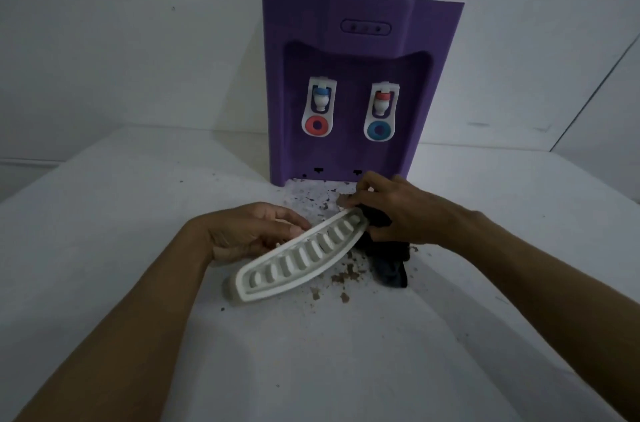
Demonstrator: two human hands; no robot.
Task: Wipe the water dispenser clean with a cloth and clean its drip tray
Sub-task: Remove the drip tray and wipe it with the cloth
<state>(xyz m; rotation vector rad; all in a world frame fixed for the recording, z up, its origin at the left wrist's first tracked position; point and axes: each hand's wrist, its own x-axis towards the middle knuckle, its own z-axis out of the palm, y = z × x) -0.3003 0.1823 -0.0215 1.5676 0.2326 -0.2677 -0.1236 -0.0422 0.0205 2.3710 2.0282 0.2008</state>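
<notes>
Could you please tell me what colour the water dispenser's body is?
The water dispenser body is purple, best seen in the head view.

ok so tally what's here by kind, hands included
water dispenser: 1
taps: 2, blue-capped tap and red-capped tap
drip tray: 1
dark cloth: 1
hands: 2, left hand and right hand
total: 7

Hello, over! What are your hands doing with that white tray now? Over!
Left hand holds drip tray, off the dispenser. Right hand grips dark cloth at tray's far end. Brown crumbs litter the table.
</notes>
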